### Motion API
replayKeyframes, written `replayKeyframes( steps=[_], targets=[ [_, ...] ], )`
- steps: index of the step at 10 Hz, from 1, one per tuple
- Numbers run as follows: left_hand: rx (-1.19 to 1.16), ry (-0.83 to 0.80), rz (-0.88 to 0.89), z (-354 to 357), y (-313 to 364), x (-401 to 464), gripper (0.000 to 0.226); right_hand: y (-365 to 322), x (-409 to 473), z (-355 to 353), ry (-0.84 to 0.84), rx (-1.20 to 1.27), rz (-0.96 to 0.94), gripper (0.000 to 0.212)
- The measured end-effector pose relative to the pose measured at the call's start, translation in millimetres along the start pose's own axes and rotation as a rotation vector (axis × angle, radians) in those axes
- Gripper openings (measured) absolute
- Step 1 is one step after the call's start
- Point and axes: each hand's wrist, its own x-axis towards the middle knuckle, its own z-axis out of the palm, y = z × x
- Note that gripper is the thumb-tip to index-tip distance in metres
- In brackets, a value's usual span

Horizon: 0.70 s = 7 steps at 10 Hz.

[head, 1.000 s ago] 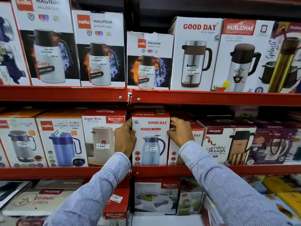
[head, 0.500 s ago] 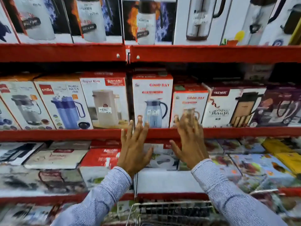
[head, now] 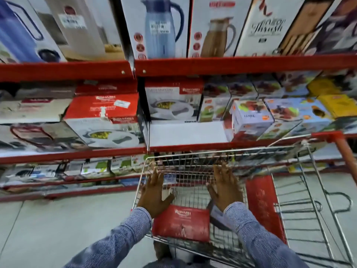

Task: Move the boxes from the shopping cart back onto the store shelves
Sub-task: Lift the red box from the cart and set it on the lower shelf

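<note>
Both hands, left hand point(head: 154, 192) and right hand point(head: 225, 187), have dropped from the shelf, empty and spread, over the shopping cart point(head: 316, 190) toward the red box point(head: 181, 223) next.

— What sort of place is this?
— A shop: red metal shelves point(head: 231, 63) packed with boxed flasks point(head: 160, 26), some bearing what look like price stickers, though blurred.
— Anything else?
— A wire shopping cart point(head: 309, 190) on the tiled floor point(head: 58, 229).
</note>
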Motion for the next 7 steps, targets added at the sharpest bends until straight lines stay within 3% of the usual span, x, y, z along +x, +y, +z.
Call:
replayKeyframes(
  steps=[1,2,3,4,5,6,7],
  targets=[
    [-0.086,-0.205,-0.175,29.2,-5.4,-10.6,0.096,7.2,-18.6,28.7,-0.251,0.067,0.137,0.073],
    [-0.101,-0.354,-0.346,58.0,-12.1,-21.2,0.08,10.3,-37.1,64.4,-0.471,0.106,0.273,0.056],
    [-0.077,-0.53,-0.404,92.3,-35.9,-13.9,0.068,31.8,-43.7,129.6,-0.511,0.283,0.409,0.051],
    [-0.124,-0.548,-0.455,106.1,-47.5,-6.7,0.066,107.4,-21.9,248.8,-0.367,0.374,0.499,0.07],
    [-0.286,-0.475,-0.562,90.2,-32.5,-16.1,0.078,89.6,-25.1,243.7,-0.528,0.575,0.608,0.09],
    [-0.421,-0.383,-0.614,77.2,-22.1,-21.4,0.087,19.7,-46.3,117.3,-0.513,0.598,0.684,0.06],
    [-0.528,-0.25,-0.611,57.6,-5.4,-28.0,0.085,5.5,-47.9,69.4,-0.459,0.651,0.634,0.051]
  ],
)
